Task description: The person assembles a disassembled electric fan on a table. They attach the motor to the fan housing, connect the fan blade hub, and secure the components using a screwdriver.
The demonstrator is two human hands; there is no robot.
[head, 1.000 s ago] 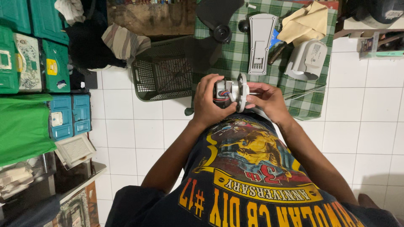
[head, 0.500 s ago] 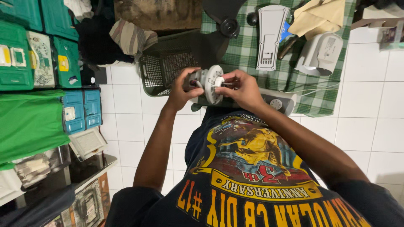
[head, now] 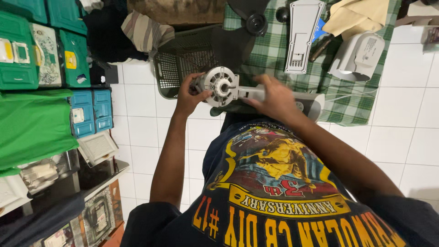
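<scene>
Left hand: curled closed around the rear of a round grey metal fan motor, thumb at its lower edge, fingers wrapped behind; front face with spoked openings and central hub turned towards the camera. Motor held in the air above the white tiled floor, just in front of a dark plastic mesh basket.

Right hand: blurred, fingers loosely bent and partly open, laid against a pale grey plastic neck piece extending rightwards from the motor; grip closed or merely resting could not be told. Beyond the hand, a grey plastic base with a round dial, lying at the edge of a green-and-white checked cloth.

On the cloth: dark fan blade; long flat light grey plastic panel; rounded white plastic housing; folded tan rag.

At left: stacked green and teal plastic cases and a bright green cloth. At bottom: dark printed shirt of the wearer.
</scene>
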